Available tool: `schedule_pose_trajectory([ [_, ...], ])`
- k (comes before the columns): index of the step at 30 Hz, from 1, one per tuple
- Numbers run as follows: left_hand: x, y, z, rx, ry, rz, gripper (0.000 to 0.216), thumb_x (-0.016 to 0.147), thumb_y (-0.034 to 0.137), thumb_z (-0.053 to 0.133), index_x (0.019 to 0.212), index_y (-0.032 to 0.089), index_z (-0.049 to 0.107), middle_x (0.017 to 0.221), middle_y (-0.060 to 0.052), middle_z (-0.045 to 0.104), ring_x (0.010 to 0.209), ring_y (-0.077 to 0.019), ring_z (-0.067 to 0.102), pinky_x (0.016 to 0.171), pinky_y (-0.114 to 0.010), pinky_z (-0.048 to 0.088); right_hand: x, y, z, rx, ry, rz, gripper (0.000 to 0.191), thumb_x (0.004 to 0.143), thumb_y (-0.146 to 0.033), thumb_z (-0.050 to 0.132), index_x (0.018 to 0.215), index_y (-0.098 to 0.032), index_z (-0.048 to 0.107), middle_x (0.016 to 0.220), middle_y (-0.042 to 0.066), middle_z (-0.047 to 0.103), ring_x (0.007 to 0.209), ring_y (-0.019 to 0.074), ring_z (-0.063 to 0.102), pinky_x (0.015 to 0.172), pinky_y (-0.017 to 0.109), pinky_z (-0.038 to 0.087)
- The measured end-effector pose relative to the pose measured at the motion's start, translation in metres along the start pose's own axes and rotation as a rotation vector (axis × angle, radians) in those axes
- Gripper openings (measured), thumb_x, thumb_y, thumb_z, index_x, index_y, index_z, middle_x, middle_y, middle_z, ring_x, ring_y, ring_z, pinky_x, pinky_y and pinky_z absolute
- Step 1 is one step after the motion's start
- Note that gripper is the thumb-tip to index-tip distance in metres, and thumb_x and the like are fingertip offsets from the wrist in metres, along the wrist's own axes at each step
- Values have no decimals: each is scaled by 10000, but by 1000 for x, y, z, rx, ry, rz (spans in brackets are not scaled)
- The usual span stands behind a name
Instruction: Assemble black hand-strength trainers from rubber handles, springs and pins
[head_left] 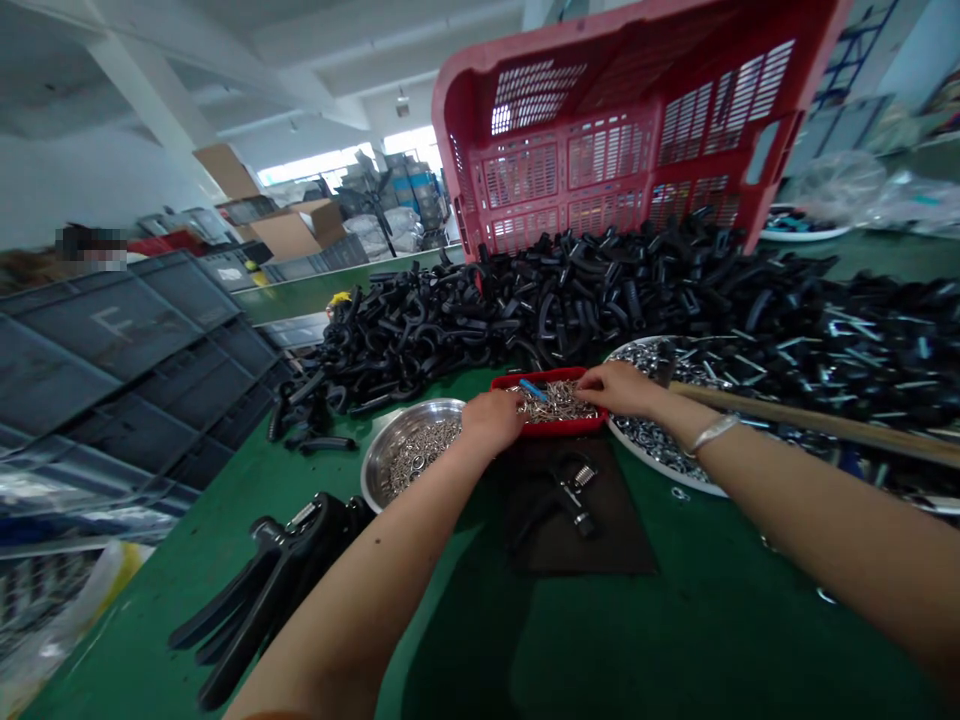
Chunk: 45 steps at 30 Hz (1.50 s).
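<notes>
A shallow red tray [551, 429] of small silvery metal parts [561, 402] lies in front of me, with a blue piece [533, 390] on top. My left hand [492, 420] is curled over the tray's left end; its fingertips are largely hidden. At the right end, my right hand [619, 388] has its fingers drawn together among the parts, and what they hold is too small to tell. Closer to me, a black hand grip exerciser [579, 510] with a coil spring [584, 476] rests on a dark mat [615, 555].
Left of the tray stands a metal bowl [375, 470] of small rings. Several black grip exercisers [289, 570] lie nearer. A white-rimmed dish [637, 462] holds metal pieces, with a wooden stick [787, 420] across it. Behind, black handles [555, 290] spill from a tipped red crate [454, 150].
</notes>
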<state>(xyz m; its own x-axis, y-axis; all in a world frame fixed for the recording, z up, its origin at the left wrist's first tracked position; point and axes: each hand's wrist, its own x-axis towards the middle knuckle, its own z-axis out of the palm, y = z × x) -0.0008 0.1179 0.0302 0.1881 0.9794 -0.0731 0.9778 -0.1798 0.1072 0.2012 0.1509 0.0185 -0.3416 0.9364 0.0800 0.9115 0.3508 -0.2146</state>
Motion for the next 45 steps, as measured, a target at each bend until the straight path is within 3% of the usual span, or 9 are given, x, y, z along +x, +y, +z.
schedule_pose_trajectory([
  [4,28,4,2,31,-83,39,236,687,409,609,888,303,672,997,-24,654,936,-237,587,779,-320,456,-5,-2,3,7,34,-14,290,788,-329,444,841,-204,700,859,42,694,809,191,609,689,274,417],
  [8,34,9,7,1,-81,69,171,659,354,639,810,286,683,915,-12,671,888,-210,600,766,-281,453,-17,-9,-2,54,77,-33,313,814,-316,404,867,-200,690,845,31,692,790,167,607,695,258,416],
  [14,29,1,14,-131,46,42,219,776,330,492,913,235,635,925,-29,658,846,-174,595,735,-259,446,-62,-24,-5,398,21,-65,199,746,-328,516,783,-195,659,745,1,680,684,138,603,639,238,434],
  [21,17,-6,17,-265,164,94,118,716,247,541,787,179,606,786,-12,648,748,-147,585,685,-233,446,-87,-25,20,395,31,-15,196,774,-312,476,772,-196,634,745,13,668,661,146,587,612,257,422],
  [26,0,-5,15,-467,244,127,155,723,191,551,868,164,599,849,-15,660,768,-125,595,700,-214,452,-88,-28,22,249,64,-62,184,800,-272,464,791,-191,629,760,22,656,694,149,587,629,253,414],
  [34,-57,3,12,-379,19,343,175,788,221,498,881,226,647,842,19,674,773,-142,600,721,-244,453,-103,-34,38,-137,202,-211,260,820,-174,416,952,-181,640,899,87,642,859,185,573,714,273,436],
  [38,-61,5,19,-349,12,350,172,808,255,487,896,220,630,881,9,665,800,-147,595,731,-245,448,-116,-33,44,-248,247,-214,379,797,-142,420,1146,-178,564,989,98,636,883,203,567,639,271,457],
  [41,-59,9,24,-337,21,322,172,821,276,475,902,218,615,890,6,660,816,-149,594,742,-249,446,-121,-33,44,-280,225,-197,384,820,-170,410,1180,-187,541,943,89,648,852,200,579,576,258,454],
  [45,-60,15,25,-225,10,265,170,822,288,468,903,223,602,915,-9,649,842,-165,592,759,-266,446,-122,-32,44,-256,217,-188,382,826,-171,406,1184,-199,539,923,85,649,826,183,590,618,261,468],
])
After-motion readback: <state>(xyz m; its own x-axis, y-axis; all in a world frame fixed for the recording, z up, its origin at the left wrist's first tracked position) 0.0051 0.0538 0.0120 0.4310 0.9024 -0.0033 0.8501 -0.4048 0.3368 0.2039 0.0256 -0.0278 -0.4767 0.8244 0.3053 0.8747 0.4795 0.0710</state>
